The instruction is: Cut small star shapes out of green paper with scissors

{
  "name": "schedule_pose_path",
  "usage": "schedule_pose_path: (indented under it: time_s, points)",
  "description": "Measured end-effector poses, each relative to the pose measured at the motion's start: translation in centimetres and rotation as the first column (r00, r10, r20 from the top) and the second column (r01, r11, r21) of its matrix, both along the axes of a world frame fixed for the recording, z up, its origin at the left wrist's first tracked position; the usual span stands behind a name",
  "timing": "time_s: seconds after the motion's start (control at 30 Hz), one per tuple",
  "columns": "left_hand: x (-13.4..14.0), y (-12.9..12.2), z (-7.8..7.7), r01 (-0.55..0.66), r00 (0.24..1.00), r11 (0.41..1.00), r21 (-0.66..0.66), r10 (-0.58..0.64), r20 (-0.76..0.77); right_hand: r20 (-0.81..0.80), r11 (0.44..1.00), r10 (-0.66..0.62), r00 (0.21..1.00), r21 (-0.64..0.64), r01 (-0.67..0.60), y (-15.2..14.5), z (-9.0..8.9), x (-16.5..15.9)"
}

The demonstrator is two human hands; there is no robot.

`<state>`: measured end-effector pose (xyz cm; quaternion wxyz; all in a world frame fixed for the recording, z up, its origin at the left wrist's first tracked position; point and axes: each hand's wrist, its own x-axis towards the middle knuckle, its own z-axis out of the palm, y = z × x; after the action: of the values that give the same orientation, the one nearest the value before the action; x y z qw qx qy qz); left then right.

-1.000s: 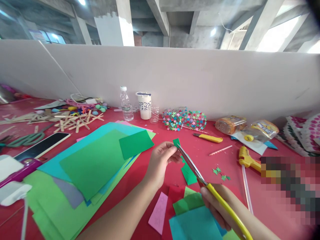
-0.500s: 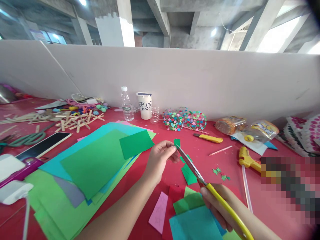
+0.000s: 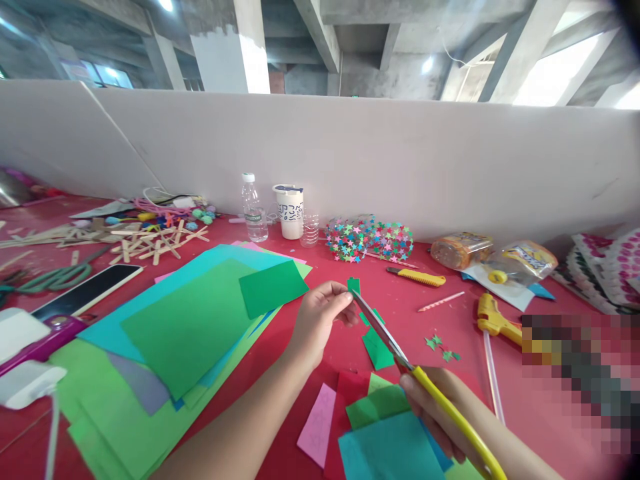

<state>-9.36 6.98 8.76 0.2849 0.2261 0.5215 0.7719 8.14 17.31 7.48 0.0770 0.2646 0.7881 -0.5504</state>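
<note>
Between thumb and fingertips, my left hand pinches a small piece of green paper. My right hand is closed around the yellow handles of a pair of scissors. The blade tips reach the green paper beside my left thumb; whether they touch its edge I cannot tell. Below the blades lie green paper scraps on the red table. Several small green paper stars lie right of the scissors. Under my right hand rests a pile of coloured paper with a teal sheet on top.
Large green and blue sheets cover the left side, near a phone and wooden sticks. At the back stand a bottle, a cup and star-covered rolls. A utility knife and glue gun lie right.
</note>
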Motion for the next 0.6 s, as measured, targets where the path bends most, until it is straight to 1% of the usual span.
schedule_pose_path:
  time_s: [0.2, 0.37, 0.6]
  points:
    - [-0.03, -0.06, -0.02, -0.009, 1.000, 1.000, -0.011, 0.009, -0.020, -0.005, 1.000, 0.023, 1.000, -0.019, -0.023, 0.21, -0.37, -0.11]
    - [-0.13, -0.07, -0.14, -0.095, 0.994, 0.994, -0.057, 0.092, -0.051, 0.019, 0.999, 0.040, 0.999, -0.025, -0.040, 0.28, -0.52, -0.07]
    - [0.47, 0.00, 0.20, -0.083, 0.996, 0.996, -0.039, 0.083, -0.012, 0.010, 0.998, -0.013, 1.000, -0.056, 0.013, 0.01, 0.09, 0.15]
